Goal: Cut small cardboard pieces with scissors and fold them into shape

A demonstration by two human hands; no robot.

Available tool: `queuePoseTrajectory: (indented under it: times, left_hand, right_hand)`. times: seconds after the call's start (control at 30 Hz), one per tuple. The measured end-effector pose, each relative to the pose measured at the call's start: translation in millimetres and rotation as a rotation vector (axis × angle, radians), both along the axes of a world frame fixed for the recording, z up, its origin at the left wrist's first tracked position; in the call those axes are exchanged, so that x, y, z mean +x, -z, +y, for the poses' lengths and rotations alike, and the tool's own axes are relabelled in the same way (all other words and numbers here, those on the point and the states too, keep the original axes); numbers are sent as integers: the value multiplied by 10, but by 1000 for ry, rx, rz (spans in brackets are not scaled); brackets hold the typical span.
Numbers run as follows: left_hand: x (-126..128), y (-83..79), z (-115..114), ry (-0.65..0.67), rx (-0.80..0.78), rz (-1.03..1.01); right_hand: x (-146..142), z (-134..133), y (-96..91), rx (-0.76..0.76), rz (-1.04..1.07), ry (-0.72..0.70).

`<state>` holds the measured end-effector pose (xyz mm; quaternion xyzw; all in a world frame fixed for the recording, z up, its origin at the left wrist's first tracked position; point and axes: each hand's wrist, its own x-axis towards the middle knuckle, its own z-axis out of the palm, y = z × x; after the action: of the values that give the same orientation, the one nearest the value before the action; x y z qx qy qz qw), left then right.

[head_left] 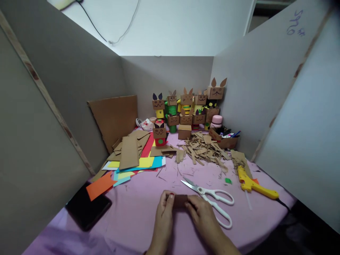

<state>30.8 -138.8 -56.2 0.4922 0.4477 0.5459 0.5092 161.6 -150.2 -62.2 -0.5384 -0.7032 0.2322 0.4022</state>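
Observation:
A small brown piece of cardboard (180,201) is held between my two hands, low over the pink cloth at the front. My left hand (163,216) grips its left end, thumb on the near face. On its right end, my right hand (202,214) closes with thumb and bent fingers. Open scissors (203,191) with white handles lie just beyond and to the right of my right hand. How the far side of the cardboard looks is hidden from me.
A yellow glue gun (255,186) lies at right, its cord running off the edge. Cardboard scraps (203,148) are heaped mid-table. Coloured paper (145,162) and a cardboard sheet (129,152) sit left, near a dark tablet-like slab (89,209). Cardboard animal figures (186,101) stand behind.

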Motion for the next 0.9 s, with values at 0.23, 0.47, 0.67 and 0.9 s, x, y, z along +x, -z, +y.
queuePoseTrajectory:
  times: [0.23, 0.47, 0.67, 0.9]
  left_hand:
    - [10, -9, 28, 14, 1, 37]
    - [-7, -34, 11, 52, -16, -21]
    - [-59, 27, 40, 61, -123, -441]
    - [-70, 60, 12, 134, -212, -664]
  right_hand:
    - [-59, -37, -33, 1, 11, 66]
    - [-78, -69, -45, 13, 13, 94]
    - [-33, -77, -69, 72, 242, 51]
    - [-37, -46, -77, -122, 596, -152]
